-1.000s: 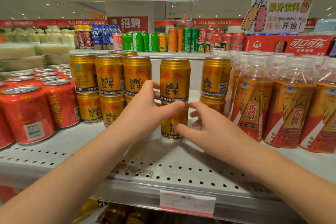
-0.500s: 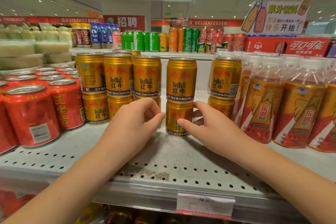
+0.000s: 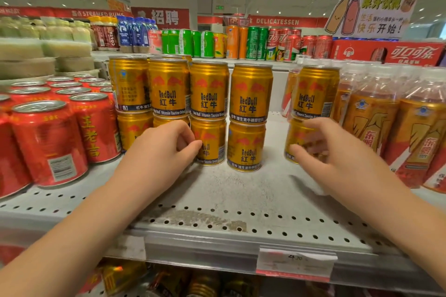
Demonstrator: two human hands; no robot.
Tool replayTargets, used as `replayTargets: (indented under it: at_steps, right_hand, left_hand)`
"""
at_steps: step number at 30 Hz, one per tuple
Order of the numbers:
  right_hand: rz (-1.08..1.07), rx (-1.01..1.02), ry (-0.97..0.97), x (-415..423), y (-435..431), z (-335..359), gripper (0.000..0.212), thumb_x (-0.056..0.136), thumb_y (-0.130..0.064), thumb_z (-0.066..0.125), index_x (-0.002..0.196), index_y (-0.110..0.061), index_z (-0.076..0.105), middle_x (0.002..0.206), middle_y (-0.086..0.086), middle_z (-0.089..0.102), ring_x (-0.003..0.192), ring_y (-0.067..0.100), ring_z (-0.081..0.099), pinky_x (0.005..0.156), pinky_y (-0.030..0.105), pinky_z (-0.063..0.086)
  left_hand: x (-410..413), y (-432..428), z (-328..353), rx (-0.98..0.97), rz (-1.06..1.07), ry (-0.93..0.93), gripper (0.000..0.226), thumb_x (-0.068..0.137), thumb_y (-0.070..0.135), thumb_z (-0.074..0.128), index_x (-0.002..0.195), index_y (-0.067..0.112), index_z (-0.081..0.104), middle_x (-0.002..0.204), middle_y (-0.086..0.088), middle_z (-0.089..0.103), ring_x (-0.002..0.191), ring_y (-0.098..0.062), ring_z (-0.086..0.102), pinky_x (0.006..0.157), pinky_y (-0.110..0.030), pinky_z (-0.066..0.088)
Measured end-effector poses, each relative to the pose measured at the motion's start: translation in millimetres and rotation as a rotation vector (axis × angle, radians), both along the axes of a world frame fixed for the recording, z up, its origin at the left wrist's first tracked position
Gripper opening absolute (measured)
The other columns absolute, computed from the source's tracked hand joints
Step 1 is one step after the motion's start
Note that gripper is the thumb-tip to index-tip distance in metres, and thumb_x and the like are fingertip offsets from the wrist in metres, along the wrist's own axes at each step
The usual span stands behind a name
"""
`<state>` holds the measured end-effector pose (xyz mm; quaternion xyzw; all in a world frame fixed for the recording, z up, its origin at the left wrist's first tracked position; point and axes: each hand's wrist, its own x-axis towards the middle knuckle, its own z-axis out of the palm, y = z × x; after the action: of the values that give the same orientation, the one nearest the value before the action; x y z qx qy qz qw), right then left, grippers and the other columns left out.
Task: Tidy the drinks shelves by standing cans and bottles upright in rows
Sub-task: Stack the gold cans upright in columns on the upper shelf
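A grey perforated metal shelf [image 3: 241, 202] runs across the view, its front edge cut off at both sides. On its right stand orange-labelled plastic bottles [image 3: 376, 123], upright and packed close. The outermost ones run out of frame. On its left sit red Wanglaoji cans [image 3: 48, 142], upright in rows, the nearest cut by the left edge.

Between them, on the middle of the shelf, stand the gold Red Bull cans [image 3: 251, 94], all upright and stacked two high. Four stacks stand side by side in a row. A fifth stack [image 3: 313, 91] stands apart to the right, just beside the bottles, with bare shelf in the gap. Most labels face forward with red bulls and blue bands. The leftmost top can shows its printed back instead. More gold cans stand behind, mostly hidden.

The left hand [image 3: 161, 154] has its fingers loosely curled in front of the second stack, hiding most of that stack's lower can. Its thumb tip is at the lower can of the third stack [image 3: 212, 142]. I cannot tell whether it grips anything.

The right hand [image 3: 337, 152] is blurred, thumb and fingers spread in front of the fifth stack's lower can. I cannot tell whether it has hold of the can.

A price tag [image 3: 295, 264] on the shelf edge is too smeared to read.
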<state>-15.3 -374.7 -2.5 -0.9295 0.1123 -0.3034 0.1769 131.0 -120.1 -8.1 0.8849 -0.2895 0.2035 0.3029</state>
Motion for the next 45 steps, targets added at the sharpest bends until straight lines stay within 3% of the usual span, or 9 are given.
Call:
replayTargets:
  at_steps: [4, 10, 15, 22, 26, 32, 36, 41, 45]
  right_hand:
    - [-0.150, 0.002, -0.022, -13.5, -6.0, 0.2, 0.067, 0.088, -0.053, 0.060, 0.144, -0.025, 0.036, 0.109, -0.011, 0.059, 0.088, 0.004, 0.059, 0.075, 0.035, 0.053]
    - [-0.146, 0.091, 0.019, 1.4, 6.5, -6.0, 0.074, 0.092, -0.051, 0.059, 0.151, -0.027, 0.022, 0.136, -0.004, 0.057, 0.116, 0.019, 0.061, 0.093, 0.046, 0.054]
    - [-0.238, 0.030, 0.059, 18.2, 6.3, -3.5, 0.088, 0.093, -0.054, 0.056, 0.157, -0.016, 0.010, 0.138, 0.007, 0.053, 0.112, 0.026, 0.061, 0.086, 0.040, 0.055]
    - [-0.259, 0.099, 0.041, 29.1, 2.2, -2.7, 0.072, 0.090, -0.058, 0.058, 0.144, -0.021, 0.029, 0.128, 0.005, 0.051, 0.106, 0.025, 0.058, 0.078, 0.036, 0.050]
    - [-0.267, 0.146, 0.094, 44.5, 6.7, -9.4, 0.086, 0.088, -0.063, 0.058, 0.149, -0.018, 0.019, 0.132, 0.008, 0.054, 0.110, 0.029, 0.061, 0.086, 0.046, 0.055]
    - [-0.176, 0.291, 0.020, 47.5, -1.8, -7.7, 0.060, 0.083, -0.061, 0.070, 0.125, -0.028, 0.042, 0.111, -0.010, 0.064, 0.095, 0.014, 0.065, 0.082, 0.040, 0.056]
    - [-0.117, 0.264, 0.020, 37.7, 2.0, -12.5, 0.059, 0.079, -0.066, 0.071, 0.120, -0.035, 0.041, 0.100, -0.022, 0.061, 0.086, -0.001, 0.061, 0.069, 0.030, 0.052]
    - [-0.013, 0.292, 0.075, 25.3, 5.1, -12.4, 0.064, 0.076, -0.062, 0.074, 0.125, -0.044, 0.037, 0.110, -0.025, 0.058, 0.093, -0.001, 0.065, 0.069, 0.025, 0.051]
    - [0.034, 0.367, 0.052, 19.6, 1.2, -12.7, 0.089, 0.072, -0.061, 0.079, 0.145, -0.041, 0.031, 0.126, -0.013, 0.062, 0.096, 0.004, 0.070, 0.087, 0.039, 0.058]
  left_hand:
    - [-1.8, -4.5, -3.2, 0.000, -0.012, -0.020, 0.020, 0.093, 0.049, 0.064, 0.083, 0.032, 0.064, 0.072, 0.016, 0.067, 0.072, -0.002, 0.062, 0.068, -0.037, 0.055]
    - [-6.5, -6.2, -5.1, 0.004, -0.042, -0.041, 0.016, 0.092, 0.048, 0.063, 0.081, 0.035, 0.064, 0.071, 0.020, 0.066, 0.069, 0.000, 0.062, 0.063, -0.037, 0.056]
    - [-11.5, -9.5, -4.6, 0.019, -0.069, -0.052, 0.019, 0.091, 0.052, 0.058, 0.080, 0.037, 0.064, 0.069, 0.022, 0.066, 0.067, 0.002, 0.062, 0.060, -0.034, 0.055]
    - [-11.0, -6.8, -5.8, -0.032, -0.102, -0.046, 0.022, 0.092, 0.053, 0.057, 0.078, 0.038, 0.064, 0.067, 0.023, 0.067, 0.065, 0.003, 0.063, 0.059, -0.032, 0.054]
    - [-9.3, -4.4, -7.8, -0.036, -0.114, -0.028, 0.023, 0.093, 0.053, 0.056, 0.077, 0.038, 0.063, 0.067, 0.023, 0.067, 0.067, 0.004, 0.062, 0.058, -0.029, 0.053]
    - [-10.1, 0.1, -9.9, -0.033, -0.139, -0.031, 0.025, 0.094, 0.051, 0.055, 0.075, 0.037, 0.062, 0.065, 0.020, 0.066, 0.071, 0.004, 0.061, 0.054, -0.022, 0.043]
    - [-10.5, 0.4, -10.2, -0.020, -0.132, -0.033, 0.026, 0.095, 0.049, 0.055, 0.075, 0.034, 0.062, 0.065, 0.017, 0.065, 0.063, 0.000, 0.060, 0.054, -0.023, 0.042]
    - [-9.4, -1.6, -9.8, -0.009, -0.150, -0.029, 0.025, 0.096, 0.048, 0.055, 0.078, 0.033, 0.064, 0.067, 0.018, 0.066, 0.064, 0.001, 0.060, 0.057, -0.027, 0.049]
    - [-7.9, -1.9, -11.7, 0.008, -0.171, -0.014, 0.025, 0.097, 0.049, 0.055, 0.079, 0.033, 0.065, 0.068, 0.017, 0.066, 0.065, 0.000, 0.061, 0.058, -0.030, 0.052]
